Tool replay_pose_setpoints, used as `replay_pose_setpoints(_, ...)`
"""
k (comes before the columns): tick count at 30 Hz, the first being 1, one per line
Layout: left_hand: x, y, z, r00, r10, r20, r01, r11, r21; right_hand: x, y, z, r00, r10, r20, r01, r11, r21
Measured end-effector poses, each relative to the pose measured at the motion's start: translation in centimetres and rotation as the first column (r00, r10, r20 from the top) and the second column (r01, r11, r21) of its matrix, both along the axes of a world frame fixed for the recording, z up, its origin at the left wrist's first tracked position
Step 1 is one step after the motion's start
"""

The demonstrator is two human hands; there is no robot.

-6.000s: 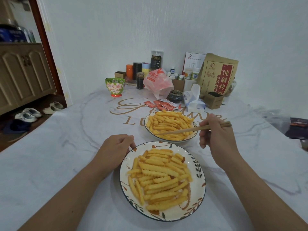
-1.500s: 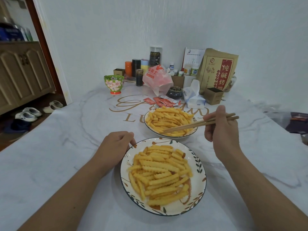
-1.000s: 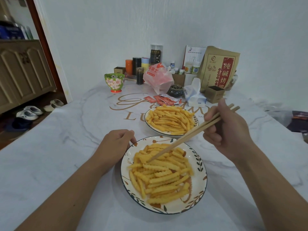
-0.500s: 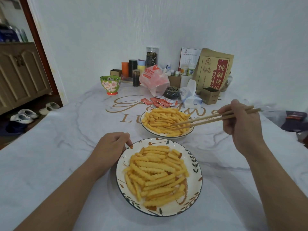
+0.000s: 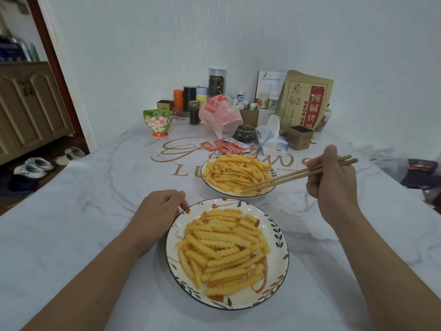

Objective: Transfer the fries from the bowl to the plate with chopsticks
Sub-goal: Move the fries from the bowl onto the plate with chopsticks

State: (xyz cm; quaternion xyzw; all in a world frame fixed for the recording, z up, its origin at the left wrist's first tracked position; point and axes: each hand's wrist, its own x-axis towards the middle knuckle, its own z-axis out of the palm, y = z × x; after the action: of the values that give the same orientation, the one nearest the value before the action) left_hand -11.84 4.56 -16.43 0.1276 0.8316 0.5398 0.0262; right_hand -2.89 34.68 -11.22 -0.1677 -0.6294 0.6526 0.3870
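Plate [image 5: 278, 237] nearest on the marbled worktop [image 5: 71, 235], heaped with crinkle fries [image 5: 224, 249]; left hand [image 5: 158, 211] beside its far-left rim, fingers curled, one fingertip touching the rim; beyond, bowl [image 5: 207, 181] holding more fries; right hand [image 5: 334, 187] grips chopsticks [image 5: 296, 174], tips down among the bowl's fries at its near-right edge; clutter of packets and jars farthest back.

The tabletop [image 5: 95, 211] has big gold letters: a curly word that starts with "G", then "LU" under it, and small "som" by the bowl [image 5: 238, 194]. The brown bag [image 5: 293, 101] has a red strip with "纯碱烤". The pink bag [image 5: 220, 113] has red words, "华莱士". The other labels are too small to read.
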Motion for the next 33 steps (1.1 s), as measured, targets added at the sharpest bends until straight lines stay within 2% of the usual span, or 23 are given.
replay_pose_setpoints(3,0.1,0.0,0.1,1.000,-0.007,0.001,0.007,1.000,-0.004,0.6,0.6,0.9,0.990,0.017,-0.137,-0.046,0.978,-0.204)
replay_pose_setpoints(6,0.0,0.0,0.2,1.000,-0.006,0.001,0.006,1.000,-0.011,1.4,1.4,1.8,0.946,0.217,-0.242,-0.292,0.896,-0.334)
replay_pose_setpoints(8,0.0,0.0,0.2,1.000,-0.003,0.003,0.003,1.000,-0.009,1.6,1.5,1.8,0.884,0.399,-0.242,-0.462,0.823,-0.331)
replay_pose_setpoints(11,0.0,0.0,0.2,1.000,-0.003,0.006,0.003,1.000,-0.011,1.5,1.0,1.5,0.760,0.630,-0.164,-0.649,0.715,-0.262)
replay_pose_setpoints(13,0.0,0.0,0.2,1.000,-0.004,0.008,0.004,1.000,-0.011,1.5,0.4,1.4,0.707,0.701,-0.093,-0.702,0.680,-0.214)
replay_pose_setpoints(16,0.1,0.0,0.2,1.000,-0.006,0.006,0.006,1.000,-0.014,1.6,-0.7,1.5,0.677,0.736,-0.036,-0.730,0.663,-0.167)
replay_pose_setpoints(20,0.1,0.0,0.2,1.000,0.000,0.000,0.000,1.000,-0.013,1.7,-1.1,1.7,0.747,0.664,-0.042,-0.663,0.736,-0.137)
replay_pose_setpoints(25,0.2,0.1,0.2,1.000,0.001,0.010,-0.001,1.000,0.003,1.4,0.0,1.4,0.904,0.400,-0.150,-0.423,0.889,-0.176)
replay_pose_setpoints(29,0.1,0.2,0.2,1.000,-0.001,0.020,0.000,1.000,0.017,0.8,-0.2,1.0,0.977,0.190,-0.095,-0.188,0.982,0.035)
replay_pose_setpoints(31,0.1,0.1,0.1,1.000,-0.001,0.021,0.001,1.000,0.017,0.7,-0.6,0.7,0.987,0.145,-0.063,-0.133,0.976,0.170)
replay_pose_setpoints(33,0.2,0.1,0.1,1.000,-0.002,0.018,0.002,1.000,0.016,0.7,-1.0,0.5,0.991,0.130,-0.042,-0.116,0.964,0.239)
